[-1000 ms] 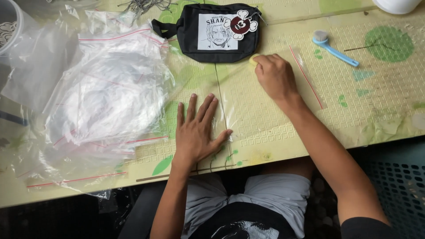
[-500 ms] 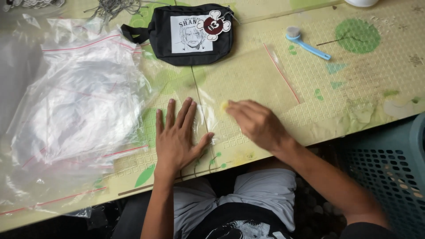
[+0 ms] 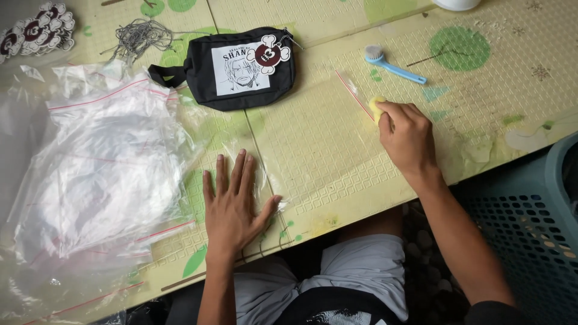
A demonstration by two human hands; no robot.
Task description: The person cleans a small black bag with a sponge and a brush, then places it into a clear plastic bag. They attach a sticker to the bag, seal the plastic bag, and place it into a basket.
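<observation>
A clear zip bag with a red seal strip lies flat on the pale green patterned mat. My left hand presses flat on the bag's left end, fingers spread. At the red-strip end, my right hand is closed on a small yellow sponge that touches the bag. A black pouch with a printed face and a round skull tag lies just beyond the bag.
A heap of clear zip bags covers the left of the mat. A small blue brush lies at the back right. Metal chains and round tags sit at the back left. A teal basket stands at my right.
My right hand slid the yellow sponge from the middle of the bag back out to its red-strip end. My left hand stayed flat on the bag.
</observation>
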